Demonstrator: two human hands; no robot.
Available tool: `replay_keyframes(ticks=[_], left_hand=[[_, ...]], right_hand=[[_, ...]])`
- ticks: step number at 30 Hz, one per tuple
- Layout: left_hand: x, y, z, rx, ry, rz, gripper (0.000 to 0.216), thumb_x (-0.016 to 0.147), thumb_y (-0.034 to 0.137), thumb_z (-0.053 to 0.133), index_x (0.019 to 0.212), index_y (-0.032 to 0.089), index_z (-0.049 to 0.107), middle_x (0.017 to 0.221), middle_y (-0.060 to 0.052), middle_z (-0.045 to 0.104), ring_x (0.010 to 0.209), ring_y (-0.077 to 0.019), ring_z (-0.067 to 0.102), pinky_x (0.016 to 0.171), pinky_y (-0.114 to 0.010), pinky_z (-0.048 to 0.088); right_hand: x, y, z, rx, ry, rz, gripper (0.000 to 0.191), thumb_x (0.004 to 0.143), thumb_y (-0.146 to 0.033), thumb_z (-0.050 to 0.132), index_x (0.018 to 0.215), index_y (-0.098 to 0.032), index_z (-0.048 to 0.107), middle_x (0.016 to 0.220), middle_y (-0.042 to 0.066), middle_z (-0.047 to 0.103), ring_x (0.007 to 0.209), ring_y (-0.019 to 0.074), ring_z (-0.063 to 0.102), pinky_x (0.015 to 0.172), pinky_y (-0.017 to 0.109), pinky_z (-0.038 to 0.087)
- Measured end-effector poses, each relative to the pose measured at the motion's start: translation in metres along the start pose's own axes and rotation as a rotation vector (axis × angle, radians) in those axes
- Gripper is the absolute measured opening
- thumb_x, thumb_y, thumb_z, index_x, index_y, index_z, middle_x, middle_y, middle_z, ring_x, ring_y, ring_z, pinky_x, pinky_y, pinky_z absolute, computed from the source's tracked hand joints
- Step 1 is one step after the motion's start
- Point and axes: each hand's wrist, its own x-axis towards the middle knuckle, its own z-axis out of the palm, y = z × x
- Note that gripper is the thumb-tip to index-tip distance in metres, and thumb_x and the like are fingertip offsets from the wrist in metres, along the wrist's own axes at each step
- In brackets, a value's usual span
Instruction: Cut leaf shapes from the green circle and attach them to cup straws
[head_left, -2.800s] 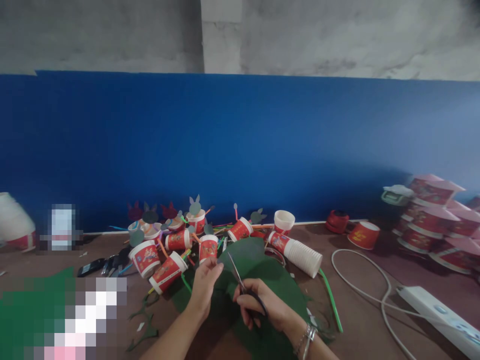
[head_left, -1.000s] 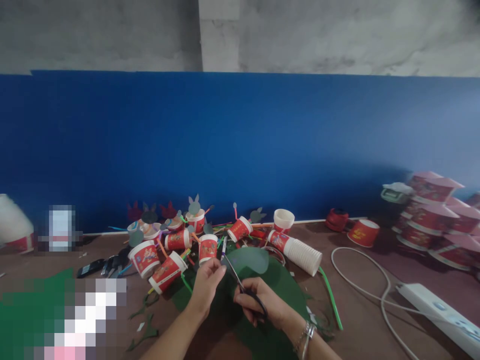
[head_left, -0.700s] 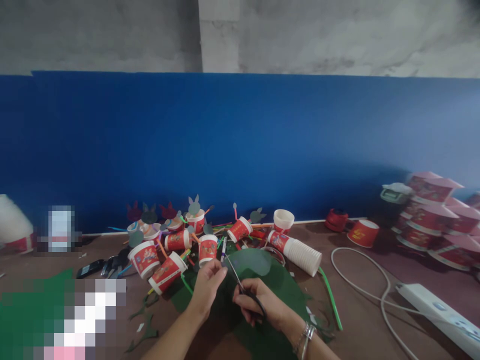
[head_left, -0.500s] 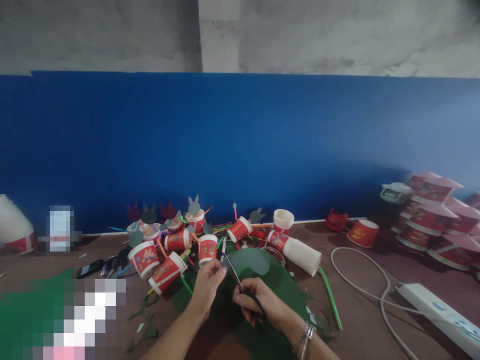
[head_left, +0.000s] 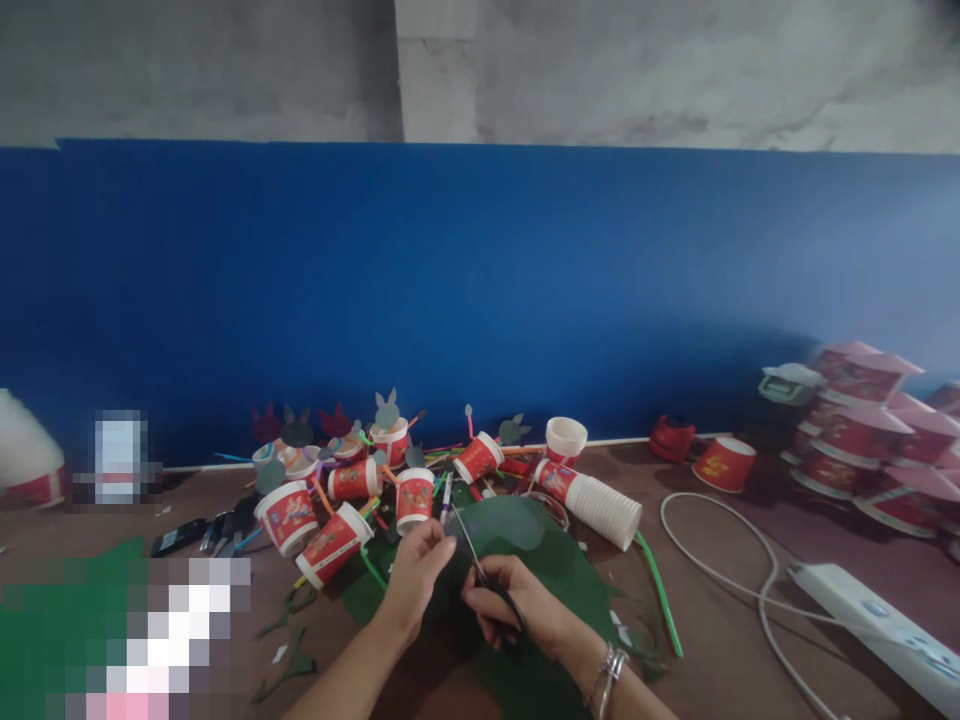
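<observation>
My right hand is closed round the black handles of a pair of scissors, whose blades point up and left into a sheet of dark green felt lying on the brown table. My left hand pinches the felt's edge just left of the blade tips. A bracelet sits on my right wrist.
Behind the felt lies a heap of red paper cups with coloured straws and cut-out shapes, and a tipped stack of cups. A white cable and power strip lie at right, stacked red bowls far right, green scraps at left.
The felt has been turned a little between my hands and the scissors have worked slightly along its edge. Both hands stay in nearly the same spot.
</observation>
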Motion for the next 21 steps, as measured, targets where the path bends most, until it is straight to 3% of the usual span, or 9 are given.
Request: replay_keyframes(ticks=[11,21], left_hand=[[-0.0027,0.0003,0.0023,0.017,-0.046,-0.093,0.034,0.063,0.044,0.066,0.061,0.020,0.042,0.048,0.005,0.051,0.044,-0.0110,0.047,0.046,-0.022,0.033],[-0.0037,0.0035,0.0016,0.029,-0.035,-0.058,0.031,0.064,0.039,0.068,0.061,0.019,0.044,0.051,0.005,0.050,0.047,-0.0100,0.046,0.049,-0.022,0.034]], right_hand=[[0.0000,-0.0003,0.0022,-0.007,0.020,-0.001,0.036,0.067,-0.046,0.069,0.075,-0.015,0.053,0.045,-0.007,0.052,0.035,0.0046,0.044,0.032,0.013,0.027],[-0.0003,-0.0011,0.0006,-0.020,0.031,0.004,0.036,0.067,-0.047,0.069,0.074,-0.014,0.055,0.045,-0.006,0.052,0.035,0.0047,0.044,0.034,0.014,0.028]])
